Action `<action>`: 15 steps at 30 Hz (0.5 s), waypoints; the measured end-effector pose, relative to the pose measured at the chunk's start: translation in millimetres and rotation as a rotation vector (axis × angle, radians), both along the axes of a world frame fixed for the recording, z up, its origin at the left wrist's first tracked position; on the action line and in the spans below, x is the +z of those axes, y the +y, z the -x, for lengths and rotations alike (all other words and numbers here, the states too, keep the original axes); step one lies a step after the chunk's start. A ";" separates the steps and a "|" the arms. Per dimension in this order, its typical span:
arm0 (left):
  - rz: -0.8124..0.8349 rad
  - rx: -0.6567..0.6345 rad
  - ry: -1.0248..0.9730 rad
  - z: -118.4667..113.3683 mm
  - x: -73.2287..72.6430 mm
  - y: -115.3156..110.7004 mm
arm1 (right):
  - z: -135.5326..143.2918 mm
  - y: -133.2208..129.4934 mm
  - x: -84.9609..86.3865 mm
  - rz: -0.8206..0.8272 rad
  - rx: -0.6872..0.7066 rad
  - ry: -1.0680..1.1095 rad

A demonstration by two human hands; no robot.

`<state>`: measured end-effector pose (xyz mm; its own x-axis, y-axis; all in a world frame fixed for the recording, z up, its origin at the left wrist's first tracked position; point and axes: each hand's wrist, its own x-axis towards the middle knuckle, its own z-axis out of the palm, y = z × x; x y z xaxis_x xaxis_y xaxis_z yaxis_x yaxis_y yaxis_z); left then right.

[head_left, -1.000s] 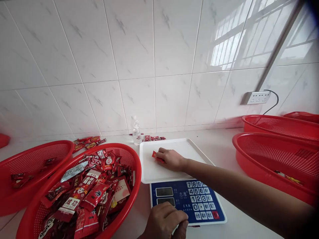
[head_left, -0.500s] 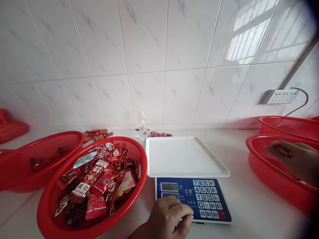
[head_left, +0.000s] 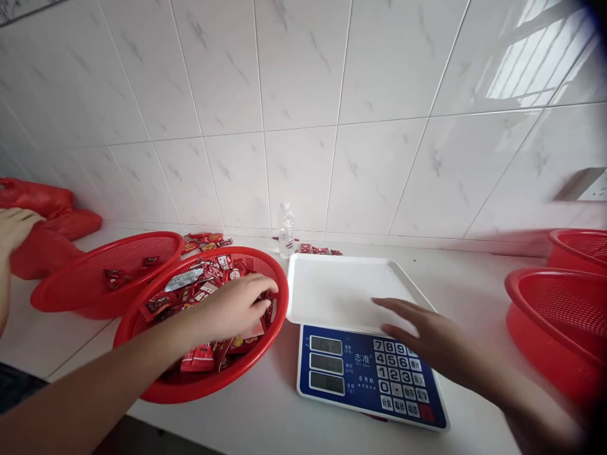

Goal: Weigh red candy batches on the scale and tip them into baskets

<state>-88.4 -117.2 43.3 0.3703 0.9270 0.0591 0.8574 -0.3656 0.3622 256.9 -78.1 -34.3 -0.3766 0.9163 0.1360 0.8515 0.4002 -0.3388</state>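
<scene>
My left hand (head_left: 241,306) is over the red basket (head_left: 279,303) full of wrapped snack packets (head_left: 198,357), its thumb and fingers curved and apart near the basket's right side. Nothing shows between those fingers. My right hand (head_left: 417,325), slightly blurred, reaches in from the right with thumb and fingers spread, holding nothing. It hovers above the front right part of the white weighing tray (head_left: 332,291). Below the tray lies the scale's blue panel (head_left: 363,379) with three small displays and number keys. No packets lie on the tray.
A second red basket (head_left: 107,268) with a few packets stands at left. Another person's hand (head_left: 16,230) touches red bags (head_left: 45,253) there. A clear bottle (head_left: 286,234) and loose packets (head_left: 203,241) lie behind. More red baskets (head_left: 559,328) stand at right beneath a socket (head_left: 592,186).
My left hand has moved from the scale's front to over the full basket. My right hand has left the right basket and come above the tray, now open. The view has turned left.
</scene>
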 end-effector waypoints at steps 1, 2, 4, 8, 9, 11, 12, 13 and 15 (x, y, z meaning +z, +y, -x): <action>0.052 0.031 0.067 4.3 -5.6 18.9 | 15.6 -0.7 3.0 0.053 0.056 -0.025; 0.114 0.025 0.143 7.5 -13.3 36.9 | 29.3 -1.1 6.7 0.086 0.094 -0.048; 0.272 0.009 0.316 11.1 -30.4 66.6 | 48.9 -0.9 15.0 0.107 0.130 -0.062; 0.506 -0.001 0.451 12.6 -49.7 93.8 | 60.2 0.5 28.6 0.114 0.178 -0.043; 0.536 -0.020 0.455 13.1 -50.9 95.6 | 59.7 0.5 30.4 0.115 0.185 -0.040; 0.547 -0.049 0.466 14.8 -51.3 96.6 | 57.6 0.1 32.4 0.109 0.184 -0.038; 0.534 -0.055 0.466 15.7 -51.4 96.7 | 56.5 -0.1 32.7 0.105 0.182 -0.038; 0.524 -0.063 0.453 16.6 -51.7 97.0 | 55.5 -0.2 32.6 0.104 0.181 -0.038; 0.522 -0.085 0.382 18.2 -53.1 98.6 | 54.0 -0.1 32.1 0.109 0.183 -0.042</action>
